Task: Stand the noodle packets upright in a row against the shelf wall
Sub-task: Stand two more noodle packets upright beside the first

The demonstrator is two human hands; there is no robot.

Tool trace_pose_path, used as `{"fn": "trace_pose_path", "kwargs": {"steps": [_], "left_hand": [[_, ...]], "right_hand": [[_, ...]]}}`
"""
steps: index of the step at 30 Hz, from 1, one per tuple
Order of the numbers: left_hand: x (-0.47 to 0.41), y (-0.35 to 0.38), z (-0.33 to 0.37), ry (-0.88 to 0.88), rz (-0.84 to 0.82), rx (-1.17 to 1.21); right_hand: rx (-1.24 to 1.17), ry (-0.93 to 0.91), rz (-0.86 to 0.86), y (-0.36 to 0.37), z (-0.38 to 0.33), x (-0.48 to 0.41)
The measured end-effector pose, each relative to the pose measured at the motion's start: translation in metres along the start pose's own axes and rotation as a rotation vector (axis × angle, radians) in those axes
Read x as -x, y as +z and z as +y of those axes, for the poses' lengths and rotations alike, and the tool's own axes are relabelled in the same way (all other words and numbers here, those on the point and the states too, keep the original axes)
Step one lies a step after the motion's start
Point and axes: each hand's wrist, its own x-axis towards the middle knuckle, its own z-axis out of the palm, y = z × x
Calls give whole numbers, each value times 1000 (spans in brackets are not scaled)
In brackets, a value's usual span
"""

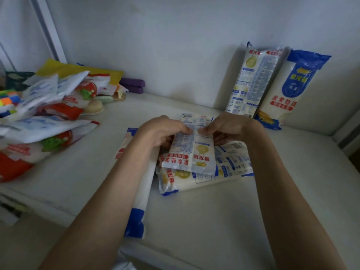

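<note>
Head view. The left hand (162, 131) and right hand (232, 129) met over the middle of the shelf (214, 221). Each gripped the held packet (191, 151) by one side, thumb tips pressed close together on its printed upper face and fingers curled beneath. The held packet pointed away from the viewer, and its near end overlapped the flat packet (224, 170), which lay crosswise on the shelf; whether the two touched could not be told. A long packet (143, 191) lay lengthwise under the left forearm, its blue end toward the shelf's front edge. At far right, the first upright packet (253, 82) and the second upright packet (282, 90) stood side by side, touching, and leaned against the back wall (155, 45) near the corner. At left, a loose pile of red, white and blue packets (48, 114) covered the shelf. Behind it were a yellow bag (78, 70), a purple item (132, 85) against the wall and a pale brush (95, 107). A colour-block cube (7, 98) showed at the left edge.
</note>
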Motion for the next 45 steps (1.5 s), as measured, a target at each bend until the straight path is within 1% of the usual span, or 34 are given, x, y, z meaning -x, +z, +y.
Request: {"fn": "trace_pose_path", "kwargs": {"steps": [4, 10, 14, 18, 20, 23, 27, 30, 34, 36, 38, 41, 43, 45], "left_hand": [[-1, -1, 0, 27, 3, 44], [-5, 4, 7, 79, 57, 74], [-12, 7, 25, 191, 55, 140], [-26, 16, 49, 323, 89, 220], [-37, 22, 60, 392, 127, 280], [-56, 29, 70, 476, 158, 340], [-78, 40, 74, 594, 190, 346], [-90, 46, 76, 646, 199, 346], [-105, 58, 60, 723, 204, 381], [-112, 54, 51, 742, 162, 352], [-117, 44, 43, 722, 77, 238], [-126, 39, 26, 625, -26, 30], [-134, 39, 18, 608, -14, -55], [-138, 39, 17, 607, 41, -64]], "right_hand": [[-40, -42, -37, -3, 1, 5], [-100, -95, 17, -15, -5, 2], [-210, -197, 133, -24, -9, 3], [-418, -343, 324, -34, -11, -2], [-455, -404, 408, -37, -10, -6], [-468, -490, 441, -36, -8, -9], [-503, -606, 468, -33, -4, -14], [-533, -666, 494, -33, 3, -23], [-507, -685, 529, -35, 15, -32], [-473, -659, 577, -34, 19, -37], [-434, -581, 645, -31, 22, -44], [-306, -439, 702, -26, 27, -52], [-211, -353, 733, -22, 29, -55], [-216, -326, 762, -17, 28, -57]]}}
